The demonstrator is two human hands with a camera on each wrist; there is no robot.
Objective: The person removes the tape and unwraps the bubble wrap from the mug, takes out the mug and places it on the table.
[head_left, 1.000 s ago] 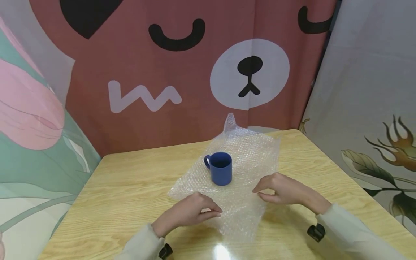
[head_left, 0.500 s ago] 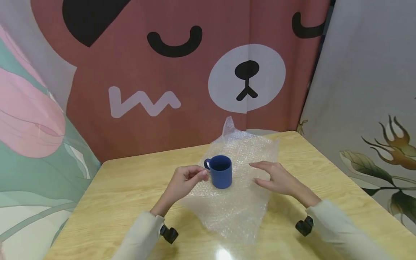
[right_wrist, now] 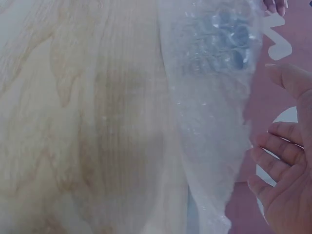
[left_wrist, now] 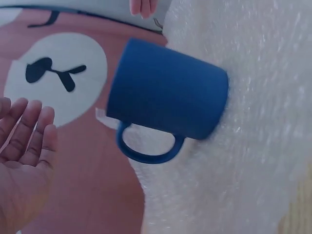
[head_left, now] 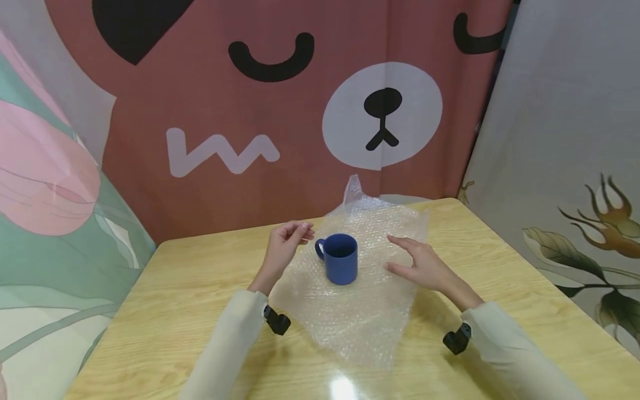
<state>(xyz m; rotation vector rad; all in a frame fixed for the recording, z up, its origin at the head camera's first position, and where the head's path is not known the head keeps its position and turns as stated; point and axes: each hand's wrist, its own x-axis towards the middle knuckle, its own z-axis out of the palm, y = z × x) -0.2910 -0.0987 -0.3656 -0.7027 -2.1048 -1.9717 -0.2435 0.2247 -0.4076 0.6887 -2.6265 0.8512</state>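
A blue mug (head_left: 341, 260) stands upright on a sheet of bubble wrap (head_left: 350, 322), its handle pointing left. Up and left of the mug, my left hand (head_left: 287, 241) hovers with loosely bent fingers that hold nothing. The left wrist view shows the mug (left_wrist: 165, 90) side-on, apart from the left hand (left_wrist: 27, 146). Right of the mug is my right hand (head_left: 417, 264), thumb and fingers spread, with nothing held. From the right wrist, the mug is only a blue patch behind bubble wrap (right_wrist: 209, 112); the right hand's fingers (right_wrist: 280, 156) are beside that sheet's edge.
The wrap lies on a wood-grain table (head_left: 200, 289), one far corner sticking up. Behind the table hangs a reddish curtain (head_left: 225, 194) with a cartoon bear face. Printed fabric also stands at the left and right. A small black camera sits on each wrist.
My left hand has gone from the wrap's near left part, past the mug's handle, to farther back. The right hand has moved farther back too, and its pinched fingers have spread.
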